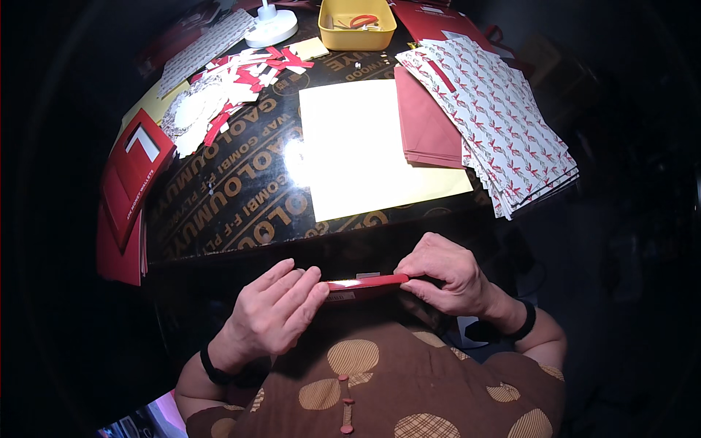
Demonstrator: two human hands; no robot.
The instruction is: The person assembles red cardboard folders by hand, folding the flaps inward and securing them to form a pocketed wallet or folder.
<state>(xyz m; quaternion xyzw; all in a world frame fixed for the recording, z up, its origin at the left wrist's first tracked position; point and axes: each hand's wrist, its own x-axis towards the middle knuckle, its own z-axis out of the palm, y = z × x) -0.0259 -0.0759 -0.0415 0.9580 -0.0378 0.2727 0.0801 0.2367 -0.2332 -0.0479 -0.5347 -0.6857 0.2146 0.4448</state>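
Observation:
A flat red paper piece (380,281) is held level in front of my chest, just off the table's near edge. It shows nearly edge-on, with a shiny top edge and a pale label on the side toward me, so its full shape is hidden. My right hand (449,276) pinches its right end between thumb and fingers. At the left end, my left hand (274,310) grips it with the fingers held straight and close together; the left thumb is out of sight.
On the dark gold-printed table (252,208) lie yellow sheets (347,146), dusky red sheets (431,124) and a stack of patterned sheets (511,131). Red and white scraps (248,80) and red folders (135,171) lie left. A yellow bin (358,40) and white lamp base (272,29) stand behind.

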